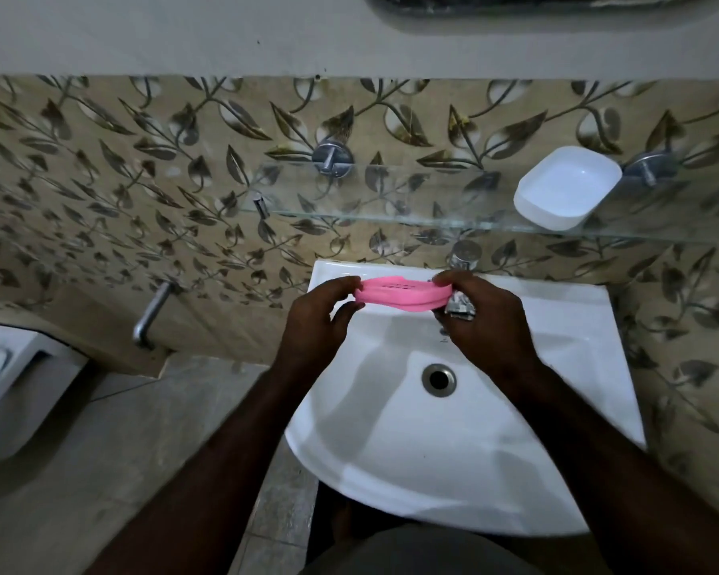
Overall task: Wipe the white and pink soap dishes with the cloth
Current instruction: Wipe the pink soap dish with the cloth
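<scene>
Hands: left hand [316, 321] and right hand [480, 317] pinch opposite ends of pink soap dish [401, 293] | cloth scrap [459, 307] under right fingers | white soap dish [567, 188] on glass shelf [391, 193], beyond right hand | white sink [411, 429] below hands | leaf-pattern wall tiles [121, 180]

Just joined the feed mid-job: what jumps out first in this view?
The pink soap dish, held edge-on between the left hand and right hand over the white sink. Next, the white soap dish, sitting empty on the glass shelf at upper right, against leaf-patterned tiles.
</scene>
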Tool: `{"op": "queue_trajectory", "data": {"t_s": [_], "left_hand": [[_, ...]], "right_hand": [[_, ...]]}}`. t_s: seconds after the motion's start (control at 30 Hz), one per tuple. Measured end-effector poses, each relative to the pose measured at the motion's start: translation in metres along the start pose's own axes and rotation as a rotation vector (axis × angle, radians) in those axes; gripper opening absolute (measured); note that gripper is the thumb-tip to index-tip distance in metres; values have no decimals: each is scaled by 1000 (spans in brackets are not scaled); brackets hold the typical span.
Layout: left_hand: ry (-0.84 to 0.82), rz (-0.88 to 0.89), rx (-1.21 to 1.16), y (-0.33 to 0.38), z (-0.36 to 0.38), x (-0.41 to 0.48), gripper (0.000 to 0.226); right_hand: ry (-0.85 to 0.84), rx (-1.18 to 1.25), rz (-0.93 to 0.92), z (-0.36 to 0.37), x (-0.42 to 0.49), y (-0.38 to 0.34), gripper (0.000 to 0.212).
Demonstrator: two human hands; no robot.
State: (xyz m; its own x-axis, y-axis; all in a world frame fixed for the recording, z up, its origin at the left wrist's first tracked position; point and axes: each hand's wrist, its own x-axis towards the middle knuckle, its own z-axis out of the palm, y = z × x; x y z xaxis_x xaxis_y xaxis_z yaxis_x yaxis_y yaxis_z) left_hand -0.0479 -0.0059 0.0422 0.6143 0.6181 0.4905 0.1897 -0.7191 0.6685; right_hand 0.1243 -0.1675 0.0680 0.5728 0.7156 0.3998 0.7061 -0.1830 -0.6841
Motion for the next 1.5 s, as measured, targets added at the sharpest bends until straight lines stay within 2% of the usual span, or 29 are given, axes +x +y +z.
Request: {"op": "queue_trajectory", "data": {"t_s": [0.1, 0.17, 0.3, 0.47, 0.53, 0.67, 0.83, 0.93, 1.07, 1.13, 1.27, 1.37, 1.43, 1.5], "left_hand": [[-56, 48, 105, -3, -4, -3, 29], [-103, 32, 75, 0, -5, -5, 30], [-189, 108, 53, 6, -1, -7, 37], [-213, 118, 57, 17, 4, -1, 26], [-158, 139, 103, 19, 4, 0, 24], [98, 269, 211, 14, 4, 2, 20], [81, 323, 373, -3, 7, -9, 20], [171, 302, 341, -10, 8, -9, 19], [187, 291, 342, -8, 14, -11, 18], [171, 131, 226, -5, 18, -12, 16], [40, -558, -419, 4, 27, -16, 18], [-19, -736, -719, 8, 34, -20, 18], [-74, -809, -876, 12, 37, -23, 19], [-148, -876, -1024, 15, 40, -25, 10]], "right_hand": [[-68, -32, 21, 1, -1, 4, 35], [-51, -1, 27, 2, -3, 5, 37], [-68, 26, 75, 8, -7, 5, 34], [-98, 60, 131, 10, -6, 10, 32], [-128, 49, 173, 11, -3, 11, 34], [-106, 31, 265, 8, -3, 12, 37], [-129, 88, 356, 6, -11, 18, 35], [-93, 138, 396, 5, -13, 20, 31], [-67, 243, 468, 6, -15, 17, 29], [-49, 384, 547, 8, -15, 16, 32], [-43, 498, 593, 12, -14, 7, 34], [-103, 677, 677, 16, -15, -5, 39], [-144, 737, 699, 19, -17, -13, 33], [-183, 850, 735, 23, -19, -20, 24]]}}
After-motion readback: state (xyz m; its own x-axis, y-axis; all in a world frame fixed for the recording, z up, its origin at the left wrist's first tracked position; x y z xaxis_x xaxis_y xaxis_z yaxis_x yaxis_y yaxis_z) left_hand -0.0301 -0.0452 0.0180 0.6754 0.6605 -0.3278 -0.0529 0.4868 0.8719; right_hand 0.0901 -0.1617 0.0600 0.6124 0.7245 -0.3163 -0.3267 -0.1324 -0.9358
